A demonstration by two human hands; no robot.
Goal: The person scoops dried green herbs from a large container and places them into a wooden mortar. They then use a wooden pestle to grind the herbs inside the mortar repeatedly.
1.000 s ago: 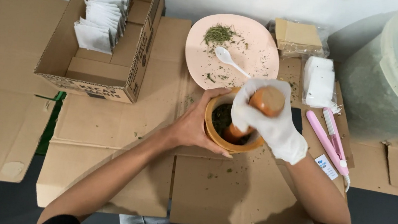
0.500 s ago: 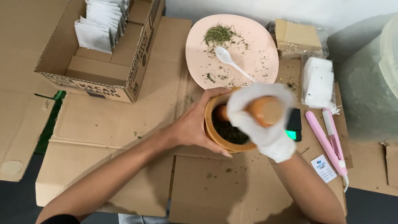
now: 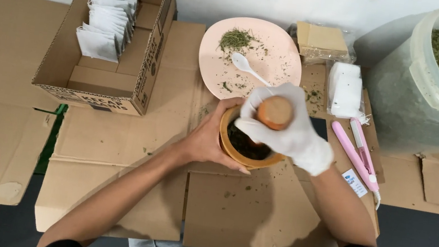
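A: While the left hand [image 3: 207,141] is cupping the outer wall of the wooden mortar [image 3: 247,144], what is the right hand [image 3: 285,130] doing?

B: The right hand, in a white glove, is closing tightly around a wooden pestle [image 3: 274,112], whose rounded top is showing above the fingers. The left is bare and is wrapping its fingers about the bowl's near side, so both grips are holding something.

A: What is sitting inside the mortar?

B: Dark green crushed herb is lying under the pestle; the gloved hand is hiding much of it.

A: And the other containers?

B: Just beyond the gripped pestle a pink plate [image 3: 282,64] is carrying a small heap of dried herb and a white spoon [image 3: 248,68]. Far to the right of the grip a big translucent tub [image 3: 429,93] is holding a mass of dried green leaves. Off to the left and beyond, an open cardboard box [image 3: 150,48] is keeping a row of white sachets [image 3: 107,17] standing on edge.

A: Anything close around the hands?

B: Just right of the glove a pink sealing tool [image 3: 357,157] is lying, with a white packet [image 3: 345,89] beyond it and a flat tan packet [image 3: 321,39] further back. Flattened cardboard [image 3: 241,215] is covering the surface beneath it all, with herb crumbs scattered near the mortar.
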